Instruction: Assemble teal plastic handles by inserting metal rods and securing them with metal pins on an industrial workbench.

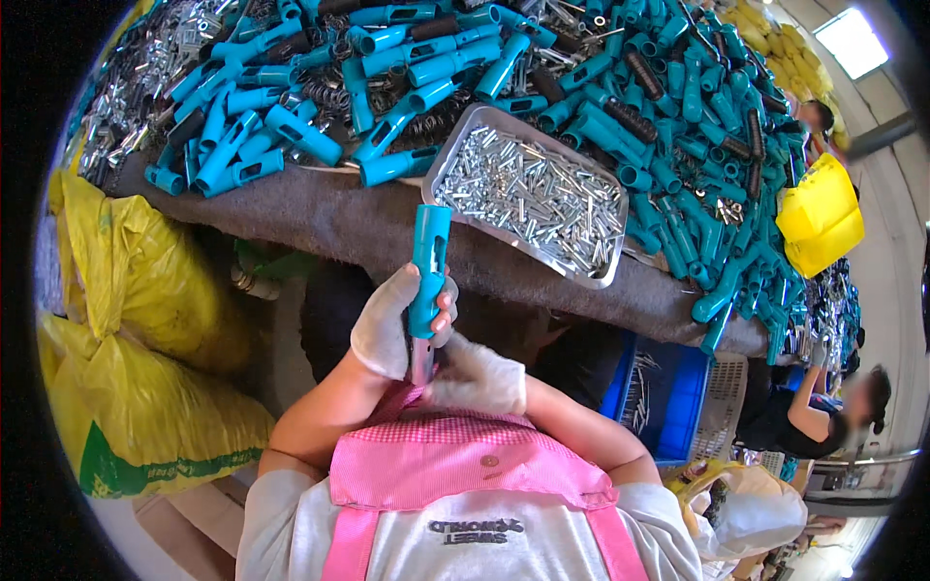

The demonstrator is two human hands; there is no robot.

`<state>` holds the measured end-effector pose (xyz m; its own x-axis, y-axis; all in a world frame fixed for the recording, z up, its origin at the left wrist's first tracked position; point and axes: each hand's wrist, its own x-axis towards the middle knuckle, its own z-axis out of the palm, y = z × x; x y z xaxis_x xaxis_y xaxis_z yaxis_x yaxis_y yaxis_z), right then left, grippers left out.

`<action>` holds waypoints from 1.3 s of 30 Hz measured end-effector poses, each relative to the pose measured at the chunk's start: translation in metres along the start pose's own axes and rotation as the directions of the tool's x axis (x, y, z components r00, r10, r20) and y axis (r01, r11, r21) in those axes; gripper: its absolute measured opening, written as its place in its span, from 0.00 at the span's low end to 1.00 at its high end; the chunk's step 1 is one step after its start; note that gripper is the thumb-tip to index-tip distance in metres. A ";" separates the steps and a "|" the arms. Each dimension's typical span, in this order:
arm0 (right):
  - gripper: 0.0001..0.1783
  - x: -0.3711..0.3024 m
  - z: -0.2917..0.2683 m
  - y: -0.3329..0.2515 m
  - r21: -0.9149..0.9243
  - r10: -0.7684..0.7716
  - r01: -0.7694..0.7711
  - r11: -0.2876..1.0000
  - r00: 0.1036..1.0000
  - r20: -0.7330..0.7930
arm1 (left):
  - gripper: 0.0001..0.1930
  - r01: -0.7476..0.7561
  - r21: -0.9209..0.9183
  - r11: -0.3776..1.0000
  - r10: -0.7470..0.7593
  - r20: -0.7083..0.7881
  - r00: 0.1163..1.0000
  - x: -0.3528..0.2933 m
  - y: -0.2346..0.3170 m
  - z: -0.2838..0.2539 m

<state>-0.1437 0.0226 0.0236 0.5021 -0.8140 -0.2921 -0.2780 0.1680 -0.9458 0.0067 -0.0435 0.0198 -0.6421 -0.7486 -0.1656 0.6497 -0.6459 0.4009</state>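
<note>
Upright in front of my chest is a teal slotted tube (427, 286), its long opening facing right. My left hand (386, 324), in a whitish glove with bare fingertips, is closed around it, thumb on the left side and fingertips on the right. A grey metal piece (421, 360) sticks out below the tube. My gloved right hand (484, 378) is closed at the lower end of that metal piece, its fingertips partly hidden. Just beyond my hands, at the table edge, a metal tray (612, 266) holds many small silvery pins (533, 194).
Piles of teal tubes (610, 126) and dark springs (639, 73) cover the cloth-topped table (310, 208). Yellow sacks (145, 387) stand at the left. A blue crate (688, 397) is below the table at the right. Another person (809, 416) works at the far right, near a yellow container (821, 215).
</note>
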 end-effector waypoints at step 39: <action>0.31 -0.030 -0.087 -0.023 0.412 -0.307 0.554 0.724 0.793 -0.527 | 0.21 -0.180 0.966 -0.188 0.283 0.229 0.931 0.018 0.008 0.052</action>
<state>-0.2238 -0.0047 0.0663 0.0522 -0.9897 0.1333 0.4142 -0.1000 -0.9047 -0.0211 -0.0545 0.0670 -0.5073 -0.8458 0.1652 -0.3992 0.4006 0.8247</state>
